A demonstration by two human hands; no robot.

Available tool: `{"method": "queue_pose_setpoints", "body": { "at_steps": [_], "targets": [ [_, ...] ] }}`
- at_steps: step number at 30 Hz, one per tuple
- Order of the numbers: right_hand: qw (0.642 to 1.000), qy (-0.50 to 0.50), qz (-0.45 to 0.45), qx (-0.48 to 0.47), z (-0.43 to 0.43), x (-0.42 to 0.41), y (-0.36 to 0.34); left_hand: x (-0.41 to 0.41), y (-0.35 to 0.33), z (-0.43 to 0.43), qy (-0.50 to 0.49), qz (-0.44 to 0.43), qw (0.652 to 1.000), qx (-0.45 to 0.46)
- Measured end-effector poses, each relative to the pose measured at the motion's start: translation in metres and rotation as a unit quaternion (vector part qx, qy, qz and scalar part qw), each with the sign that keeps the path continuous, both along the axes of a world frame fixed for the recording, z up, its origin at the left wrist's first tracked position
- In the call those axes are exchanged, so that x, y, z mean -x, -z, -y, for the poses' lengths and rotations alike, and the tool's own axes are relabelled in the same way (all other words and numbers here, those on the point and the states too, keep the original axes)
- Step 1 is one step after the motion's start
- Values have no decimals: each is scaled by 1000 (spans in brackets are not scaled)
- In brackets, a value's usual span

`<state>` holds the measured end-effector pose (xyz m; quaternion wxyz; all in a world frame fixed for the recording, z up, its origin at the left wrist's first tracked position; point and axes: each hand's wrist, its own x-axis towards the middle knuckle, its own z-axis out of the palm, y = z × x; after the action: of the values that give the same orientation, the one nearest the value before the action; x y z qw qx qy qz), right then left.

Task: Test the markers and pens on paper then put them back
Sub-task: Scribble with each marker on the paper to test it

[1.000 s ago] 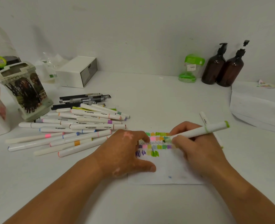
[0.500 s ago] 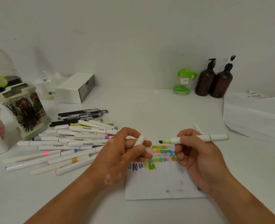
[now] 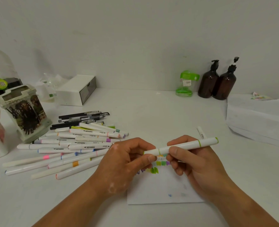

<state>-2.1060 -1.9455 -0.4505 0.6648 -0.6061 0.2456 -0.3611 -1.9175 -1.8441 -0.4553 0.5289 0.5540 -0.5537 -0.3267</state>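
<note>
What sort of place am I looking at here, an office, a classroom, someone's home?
Probably a home desk or craft table, though not certainly: a heap of markers lies on the white tabletop beside a scribbled test paper, and two brown pump bottles stand by the bare wall.

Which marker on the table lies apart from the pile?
The lone white marker beyond the right hand; the green marker is held, the rest lie in the pile.
</note>
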Motion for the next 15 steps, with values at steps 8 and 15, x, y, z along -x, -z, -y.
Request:
{"method": "queue_pose_setpoints", "body": {
  "at_steps": [8, 15],
  "targets": [
    [1000, -7, 11, -17, -1, 0, -3, 6, -5, -2, 14, -31, 999, 1],
    [999, 51, 18, -3, 2, -2, -9, 15, -3, 0, 11, 46, 999, -1]
  ]
}}
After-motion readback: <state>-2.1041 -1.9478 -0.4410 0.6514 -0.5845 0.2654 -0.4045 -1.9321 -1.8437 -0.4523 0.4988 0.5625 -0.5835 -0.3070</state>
